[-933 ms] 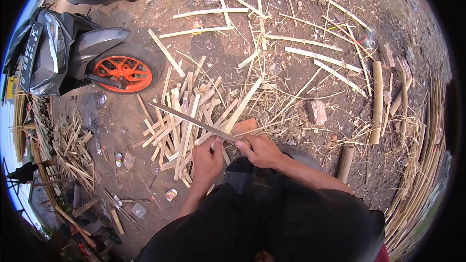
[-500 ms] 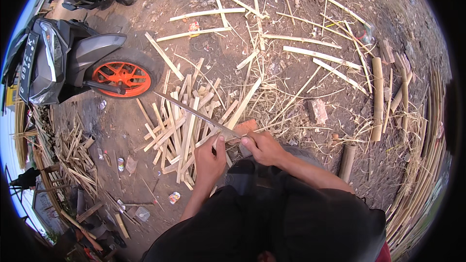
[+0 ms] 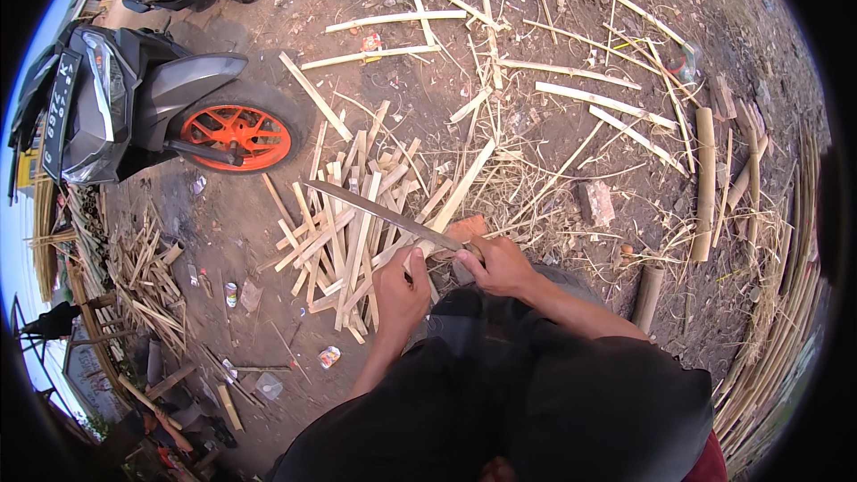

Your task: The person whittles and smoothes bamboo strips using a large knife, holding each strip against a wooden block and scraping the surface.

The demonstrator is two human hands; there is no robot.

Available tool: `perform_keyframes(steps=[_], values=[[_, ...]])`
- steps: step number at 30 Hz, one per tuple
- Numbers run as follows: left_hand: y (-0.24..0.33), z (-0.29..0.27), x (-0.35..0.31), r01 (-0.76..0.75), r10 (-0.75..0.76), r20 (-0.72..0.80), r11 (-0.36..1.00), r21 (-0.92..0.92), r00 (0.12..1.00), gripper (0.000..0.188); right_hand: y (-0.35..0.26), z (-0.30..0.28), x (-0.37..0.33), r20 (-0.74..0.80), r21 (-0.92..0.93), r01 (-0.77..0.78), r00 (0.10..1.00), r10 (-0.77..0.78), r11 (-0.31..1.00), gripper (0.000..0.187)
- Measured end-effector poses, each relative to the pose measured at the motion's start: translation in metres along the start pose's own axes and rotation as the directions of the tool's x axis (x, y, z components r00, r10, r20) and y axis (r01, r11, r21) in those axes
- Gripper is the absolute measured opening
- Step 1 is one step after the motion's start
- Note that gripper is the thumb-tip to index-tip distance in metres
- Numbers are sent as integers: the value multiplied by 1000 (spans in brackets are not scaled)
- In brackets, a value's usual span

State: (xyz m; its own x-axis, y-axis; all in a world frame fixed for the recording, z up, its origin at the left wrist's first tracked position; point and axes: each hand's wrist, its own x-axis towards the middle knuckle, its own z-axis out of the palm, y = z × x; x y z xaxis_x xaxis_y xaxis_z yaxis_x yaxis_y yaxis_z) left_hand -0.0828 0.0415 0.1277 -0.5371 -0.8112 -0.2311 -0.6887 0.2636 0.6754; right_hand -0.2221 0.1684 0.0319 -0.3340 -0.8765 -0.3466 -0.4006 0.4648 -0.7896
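In my right hand (image 3: 505, 270) is the handle of a long knife (image 3: 379, 211), its dark blade slanting up and left across the pile. My left hand (image 3: 401, 293) is closed around the near end of a pale bamboo strip (image 3: 466, 186), thumb on top. The strip points away to the upper right and passes beside the blade close to my hands; whether the edge touches it I cannot tell. Just beyond the knuckles of my right hand lies an orange-red brick (image 3: 468, 228). Split bamboo strips (image 3: 350, 236) are heaped to the left of and beyond my left hand.
Parked at the left is a motorbike (image 3: 147, 107) with an orange wheel. Fibre shavings (image 3: 527, 180) and scattered strips cover the ground ahead. A broken brick (image 3: 596, 203), a bamboo pole (image 3: 703, 183) and long bamboo canes (image 3: 786, 303) lie to the right; another strip pile (image 3: 147, 290) lies left.
The whole view has shifted slightly, moving the scene a little right. The knife's blade shows broader now, turned slightly. Both hands keep their hold on the same things.
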Motion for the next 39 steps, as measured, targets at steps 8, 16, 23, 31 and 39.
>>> perform_keyframes(steps=[8,16,23,31,39], values=[[-6,-1,8,-74,71,-70,996,-44,995,28,-7,-18,5,-29,3,-76,997,77,997,56],[-9,11,12,13,-14,-72,1000,-19,997,26,36,-23,15,-53,-149,-88,995,81,985,57],[1,17,4,-83,80,-79,996,-35,994,24,46,-10,-6,-58,-117,-96,994,90,989,60],[14,-6,-2,-53,51,-153,999,-9,987,25,16,-25,-8,-61,-143,-80,996,72,986,59],[24,-18,10,-93,97,-114,995,39,989,23,65,-27,-5,-98,-205,-289,957,274,935,69]])
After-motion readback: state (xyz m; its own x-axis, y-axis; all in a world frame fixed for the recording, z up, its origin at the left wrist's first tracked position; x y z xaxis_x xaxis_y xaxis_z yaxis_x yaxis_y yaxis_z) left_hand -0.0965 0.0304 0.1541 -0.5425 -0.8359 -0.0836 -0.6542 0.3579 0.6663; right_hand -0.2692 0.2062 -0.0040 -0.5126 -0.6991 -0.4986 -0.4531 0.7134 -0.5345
